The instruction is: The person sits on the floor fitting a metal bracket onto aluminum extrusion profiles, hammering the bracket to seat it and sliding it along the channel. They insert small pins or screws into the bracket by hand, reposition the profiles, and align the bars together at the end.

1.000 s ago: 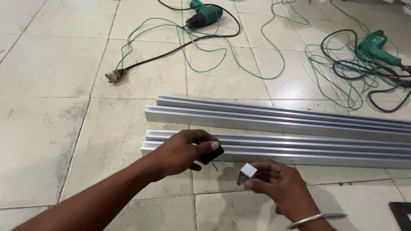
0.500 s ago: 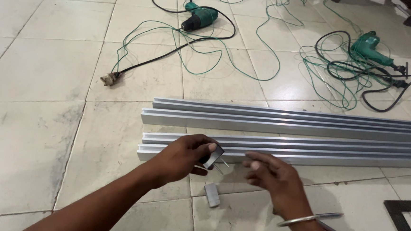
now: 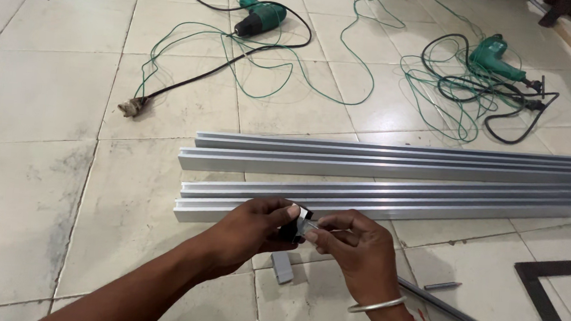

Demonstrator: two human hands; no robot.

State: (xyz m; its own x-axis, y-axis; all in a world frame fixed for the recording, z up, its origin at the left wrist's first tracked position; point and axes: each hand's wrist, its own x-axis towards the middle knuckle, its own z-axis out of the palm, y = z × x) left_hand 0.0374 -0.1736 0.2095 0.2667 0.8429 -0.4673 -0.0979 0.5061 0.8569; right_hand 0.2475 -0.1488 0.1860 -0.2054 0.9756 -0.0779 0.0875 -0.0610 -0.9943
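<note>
My left hand (image 3: 249, 230) and my right hand (image 3: 351, 249) meet just in front of the long aluminium channels (image 3: 390, 180) lying on the tiled floor. Both hands pinch one small black and silver metal fitting (image 3: 299, 224) between the fingertips. Its exact shape is partly hidden by my fingers. A small grey block (image 3: 282, 267) lies on the floor directly below my hands. A silver bangle sits on my right wrist.
Two green power drills (image 3: 260, 15) (image 3: 496, 58) lie at the back among tangled green and black cables (image 3: 448, 91). A thin metal rod (image 3: 451, 311) and a short pencil-like piece (image 3: 443, 285) lie to the right. A dark square frame (image 3: 545, 289) is at the lower right.
My hands have come together on the small fitting. A grey block that my right hand held a second ago now lies on the floor beneath them.
</note>
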